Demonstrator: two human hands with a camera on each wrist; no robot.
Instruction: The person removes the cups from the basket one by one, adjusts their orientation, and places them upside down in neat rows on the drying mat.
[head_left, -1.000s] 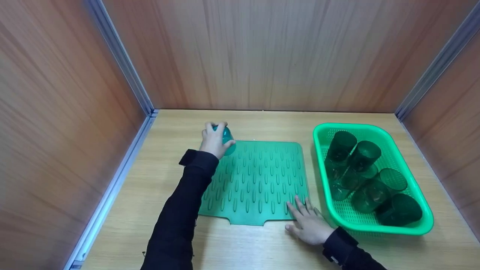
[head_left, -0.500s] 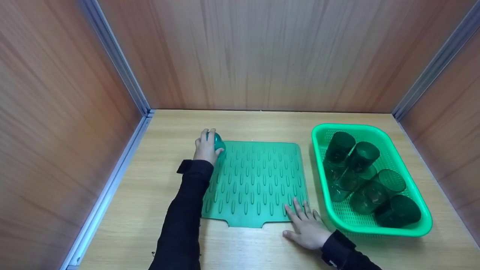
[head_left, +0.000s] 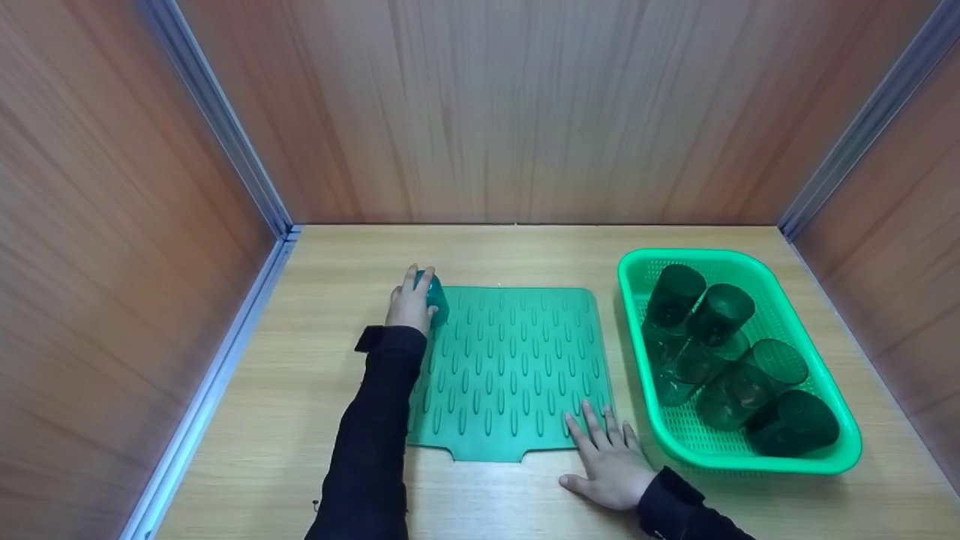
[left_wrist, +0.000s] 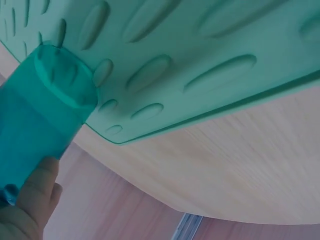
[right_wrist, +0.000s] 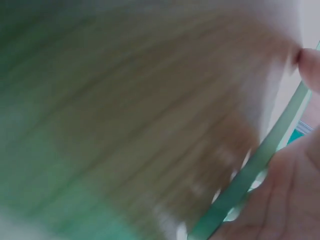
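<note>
My left hand point(head_left: 409, 306) grips a teal translucent tumbler point(head_left: 437, 304) at the back left corner of the green ribbed mat point(head_left: 517, 360). From the left wrist, one end of the tumbler point(left_wrist: 55, 95) meets the mat point(left_wrist: 165, 45) near its corner; fingers point(left_wrist: 37, 195) curl against the side. Which end faces down I cannot tell. My right hand point(head_left: 613, 469) lies palm down with spread fingers, the fingertips on the mat's front right corner. In the blurred right wrist view, that hand point(right_wrist: 280, 200) is beside the mat's green edge.
A bright green perforated basket point(head_left: 697, 255) stands to the right, close beside my right hand. Several dark green tumblers point(head_left: 795, 424) lie and lean inside it. Wood-grain panels point(head_left: 525, 112) bound the wooden tabletop point(head_left: 330, 262) at the back and both sides.
My left hand has carried the tumbler slightly left and toward me at the mat's back left corner. The right hand stays at the front right corner. The head view has shifted a little.
</note>
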